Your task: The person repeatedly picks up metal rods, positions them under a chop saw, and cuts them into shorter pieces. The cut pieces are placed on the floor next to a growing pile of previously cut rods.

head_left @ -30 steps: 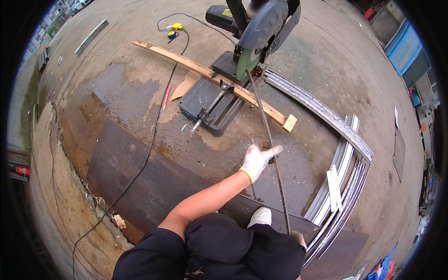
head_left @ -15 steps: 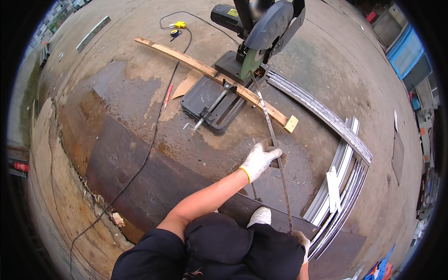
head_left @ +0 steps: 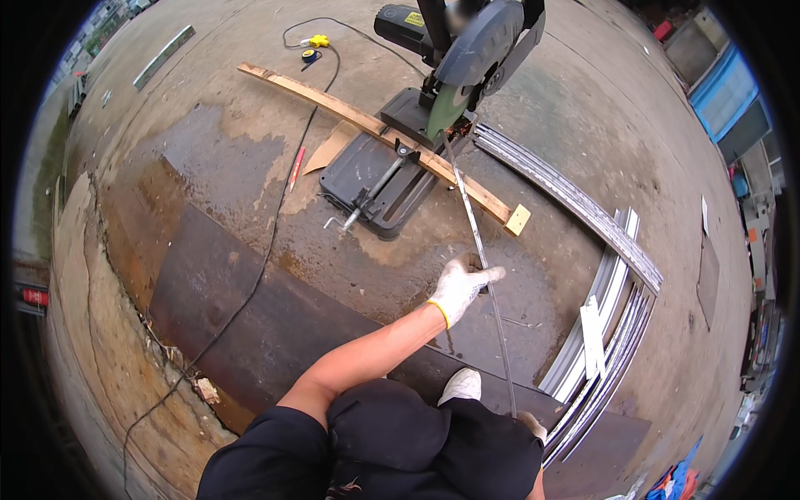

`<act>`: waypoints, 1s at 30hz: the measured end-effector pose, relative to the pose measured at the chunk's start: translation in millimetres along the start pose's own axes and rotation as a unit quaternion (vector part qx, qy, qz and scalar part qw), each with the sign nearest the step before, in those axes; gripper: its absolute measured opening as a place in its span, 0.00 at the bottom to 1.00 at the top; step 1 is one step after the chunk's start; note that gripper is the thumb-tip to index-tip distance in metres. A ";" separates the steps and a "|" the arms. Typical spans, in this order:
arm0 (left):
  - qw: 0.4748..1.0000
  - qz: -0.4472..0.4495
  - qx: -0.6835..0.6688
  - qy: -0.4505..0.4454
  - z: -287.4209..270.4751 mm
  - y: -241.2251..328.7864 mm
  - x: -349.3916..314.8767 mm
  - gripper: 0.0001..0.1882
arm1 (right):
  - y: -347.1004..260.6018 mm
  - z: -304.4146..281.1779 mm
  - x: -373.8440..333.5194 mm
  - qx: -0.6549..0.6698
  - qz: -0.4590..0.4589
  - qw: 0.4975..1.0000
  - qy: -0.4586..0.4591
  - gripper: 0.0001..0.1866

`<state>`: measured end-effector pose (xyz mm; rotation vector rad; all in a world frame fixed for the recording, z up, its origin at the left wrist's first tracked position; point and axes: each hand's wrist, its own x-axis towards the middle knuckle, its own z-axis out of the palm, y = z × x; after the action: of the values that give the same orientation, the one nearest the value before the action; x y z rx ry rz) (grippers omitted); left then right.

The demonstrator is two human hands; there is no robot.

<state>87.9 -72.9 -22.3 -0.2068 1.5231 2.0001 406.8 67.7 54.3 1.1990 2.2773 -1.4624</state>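
A long thin metal strip point(head_left: 471, 218) slants from beside my right knee out to a chop saw point(head_left: 479, 58). Its far end meets the lower edge of the saw's green disc point(head_left: 448, 110). Around the strip's middle, my left hand point(head_left: 460, 292), in a white glove with a yellow cuff, is closed, thumb laid across the top. At the near end, my gloved right hand point(head_left: 533, 427) grips the strip, its fingers partly hidden by my leg. A wooden plank point(head_left: 350, 112) lies across the saw's black base point(head_left: 367, 183), under the strip.
Bundled metal profiles point(head_left: 575, 196) lie right of the saw, more profiles point(head_left: 596, 308) nearer me. A black cable point(head_left: 267, 267) crosses the floor and a dark metal sheet point(head_left: 225, 275) on the left. A red pencil-like stick point(head_left: 297, 167), tape measure point(head_left: 311, 57) and yellow connector point(head_left: 317, 41) lie about.
The strip has shifted a little to the left, and its upper face now looks greyer. My left hand has moved slightly left with it; fewer fingers show beyond the strip.
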 end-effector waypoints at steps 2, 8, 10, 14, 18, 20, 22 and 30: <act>0.999 0.001 -0.050 -0.010 1.1 -2.8 0.4 0.24 | 13.6 -3.1 2.8 0.036 -0.002 0.999 -0.017 0.09; 0.963 -0.031 -0.248 -0.099 -0.7 -1.3 0.3 0.10 | 12.0 -7.8 5.2 0.096 0.026 0.992 -0.076 0.10; 0.945 -0.035 -0.312 -0.097 -1.8 -3.4 1.9 0.08 | 9.8 -12.9 5.8 0.031 -0.020 0.995 -0.091 0.09; 0.929 -0.072 -0.338 -0.130 2.4 3.6 0.7 0.08 | 28.4 -9.2 3.6 -0.067 -0.020 0.997 -0.010 0.11; 0.915 -0.108 -0.362 -0.141 3.5 6.7 2.6 0.09 | 38.8 -4.8 7.2 -0.127 -0.045 0.990 0.044 0.12; 0.912 -0.131 -0.363 -0.142 0.3 3.7 4.7 0.09 | 10.8 -2.2 1.6 -0.125 0.002 0.991 0.041 0.12; 0.914 -0.112 -0.362 -0.148 -3.1 -4.0 8.7 0.08 | 0.9 1.0 3.0 -0.027 0.036 0.999 -0.003 0.12; 0.885 -0.096 -0.435 -0.134 0.0 -0.3 4.8 0.08 | 5.4 -12.5 3.0 -0.039 -0.017 0.996 -0.074 0.13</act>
<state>84.3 -71.1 -24.7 -0.3971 0.3367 2.2916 411.9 80.7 55.3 0.9995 2.2432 -1.4105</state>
